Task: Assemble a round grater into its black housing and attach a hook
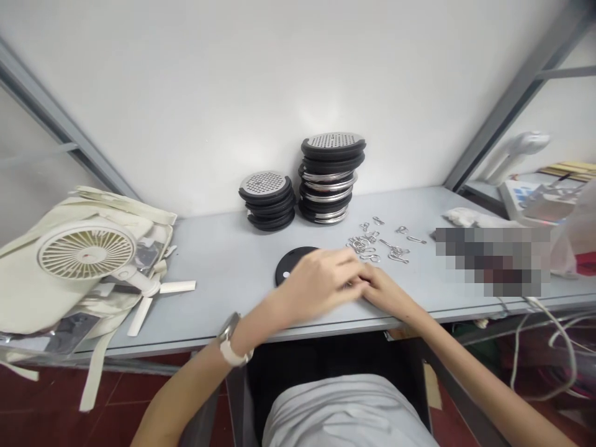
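Note:
My left hand (pixel 323 279), with a watch on its wrist, reaches across to my right hand (pixel 384 290) near the table's front edge. Its fingers are bent, slightly blurred, and closed over the right hand's fingertips. My right hand is curled and low over the tabletop. A glint shows between the hands, but whatever they hold is too hidden to name. Partly behind my left hand lies a flat black disc (pixel 291 264) with a white spot. Just beyond the hands is a loose pile of small metal clips (pixel 363 243), with several more scattered to its right.
Against the wall stand a short stack (pixel 266 202) and a taller stack (pixel 331 180) of black-rimmed round pieces with perforated metal tops. A white fan (pixel 88 254) rests by cream straps and fabric (pixel 28 279) at left. White cloth (pixel 475 218) and a cable (pixel 565 347) are at right.

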### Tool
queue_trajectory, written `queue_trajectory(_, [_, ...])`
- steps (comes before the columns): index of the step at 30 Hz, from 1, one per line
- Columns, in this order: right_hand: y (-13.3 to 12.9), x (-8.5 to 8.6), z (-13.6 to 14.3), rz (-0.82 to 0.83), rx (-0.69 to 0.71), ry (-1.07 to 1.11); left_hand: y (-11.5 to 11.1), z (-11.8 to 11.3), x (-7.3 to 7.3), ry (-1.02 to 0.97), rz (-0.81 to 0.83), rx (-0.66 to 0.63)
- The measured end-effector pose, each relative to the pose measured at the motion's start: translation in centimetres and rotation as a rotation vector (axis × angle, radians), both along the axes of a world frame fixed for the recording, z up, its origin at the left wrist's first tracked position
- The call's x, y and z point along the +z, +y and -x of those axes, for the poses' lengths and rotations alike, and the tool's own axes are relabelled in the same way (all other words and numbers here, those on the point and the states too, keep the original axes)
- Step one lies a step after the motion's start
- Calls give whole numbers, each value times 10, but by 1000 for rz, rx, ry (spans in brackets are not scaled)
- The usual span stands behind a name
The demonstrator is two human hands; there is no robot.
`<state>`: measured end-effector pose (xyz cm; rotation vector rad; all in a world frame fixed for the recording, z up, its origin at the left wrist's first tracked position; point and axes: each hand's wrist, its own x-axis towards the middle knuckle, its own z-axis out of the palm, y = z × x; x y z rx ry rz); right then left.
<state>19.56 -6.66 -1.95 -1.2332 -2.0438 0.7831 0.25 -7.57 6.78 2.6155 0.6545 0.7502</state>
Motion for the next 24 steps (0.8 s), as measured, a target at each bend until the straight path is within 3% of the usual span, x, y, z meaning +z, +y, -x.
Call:
queue_trajectory(4, [2, -5, -1, -39, -26, -57, 60, 13, -41, 214, -7, -47])
queue_trajectory(7, [3, -8, 0, -58, -17, -87, 74, 13, -55, 236, -105, -82])
queue_trajectory(11, [4, -7, 1, -65, -8, -80, 71, 6, -57, 224, -146, -127])
queue_trajectory(24, [2, -5, 0, -42, -14, -68, 72, 10, -60, 117, -44, -61])
